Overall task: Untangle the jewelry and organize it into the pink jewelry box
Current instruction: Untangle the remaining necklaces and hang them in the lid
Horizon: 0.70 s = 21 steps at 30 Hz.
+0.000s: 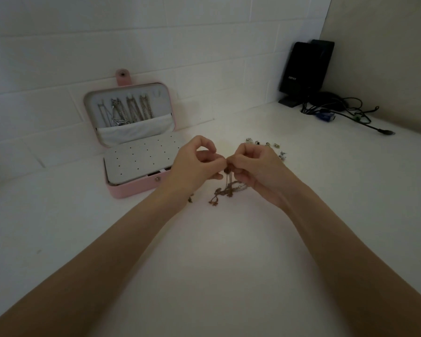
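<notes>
The pink jewelry box (122,190) has a smooth, leather-like matt shell with a small shiny metal snap, and its lid lining and perforated insert panel (141,159) look like soft pale-grey velvet or felt above a whitish cloth pocket (131,132). The chains (127,111) hung in the lid glint as fine metal, while the tangled jewelry (225,190) seems dull, brownish metal links. The tabletop (216,251) is plain, matt and smooth white, and the black device (304,66) beside rubbery cables (350,110) looks like semi-gloss plastic.
</notes>
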### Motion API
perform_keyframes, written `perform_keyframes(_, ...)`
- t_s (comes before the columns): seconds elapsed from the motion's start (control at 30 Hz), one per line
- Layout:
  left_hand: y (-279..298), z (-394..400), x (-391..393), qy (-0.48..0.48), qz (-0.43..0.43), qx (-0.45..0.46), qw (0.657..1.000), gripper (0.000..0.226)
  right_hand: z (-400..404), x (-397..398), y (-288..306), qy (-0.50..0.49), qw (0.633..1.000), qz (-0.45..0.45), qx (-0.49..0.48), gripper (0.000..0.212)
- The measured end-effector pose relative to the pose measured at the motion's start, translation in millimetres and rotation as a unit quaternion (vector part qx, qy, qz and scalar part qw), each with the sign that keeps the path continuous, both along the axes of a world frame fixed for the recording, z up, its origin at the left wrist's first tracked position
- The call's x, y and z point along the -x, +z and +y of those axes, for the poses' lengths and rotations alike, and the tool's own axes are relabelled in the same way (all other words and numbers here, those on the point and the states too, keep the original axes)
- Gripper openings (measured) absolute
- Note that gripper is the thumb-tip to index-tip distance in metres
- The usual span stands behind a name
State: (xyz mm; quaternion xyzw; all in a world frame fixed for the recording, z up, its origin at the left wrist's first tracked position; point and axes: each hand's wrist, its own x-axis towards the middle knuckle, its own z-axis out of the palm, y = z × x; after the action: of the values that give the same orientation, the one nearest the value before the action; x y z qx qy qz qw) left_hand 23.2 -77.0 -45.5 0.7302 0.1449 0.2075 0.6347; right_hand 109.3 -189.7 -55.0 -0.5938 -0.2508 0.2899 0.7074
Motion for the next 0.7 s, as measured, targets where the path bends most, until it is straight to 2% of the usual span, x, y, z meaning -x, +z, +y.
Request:
perform_keyframes(0.13,4.5,4.3,0.5,-0.036,0.018,0.198,0.979,0.021,-2.9,-0.6,2.8,0.027,0.997,0.053,-0.039,0.025)
perform_keyframes(0.23,7.4,7.9,0.7,-0.049,0.009,0.293,0.955,0.022,-5.2,-2.2,2.3,0.027,0.996,0.067,-0.047,0.024)
perform_keyframes(0.3,7.2,8.5,0.6,-0.047,0.005,0.283,0.958,0.021,-5.6,-2.5,1.9,0.017,0.998,0.048,-0.031,0.023)
perform_keyframes(0.43,6.0,4.5,0.8,-0.013,0.007,0.180,0.984,0.019,-6.2,-0.9,3.3,0.007,1.000,0.001,-0.011,0.022)
perform_keyframes(0.7,3.7,4.6,1.2,0.021,0.000,0.144,0.989,0.014,-6.1,-1.4,0.4,0.008,0.997,-0.074,0.036,0.007)
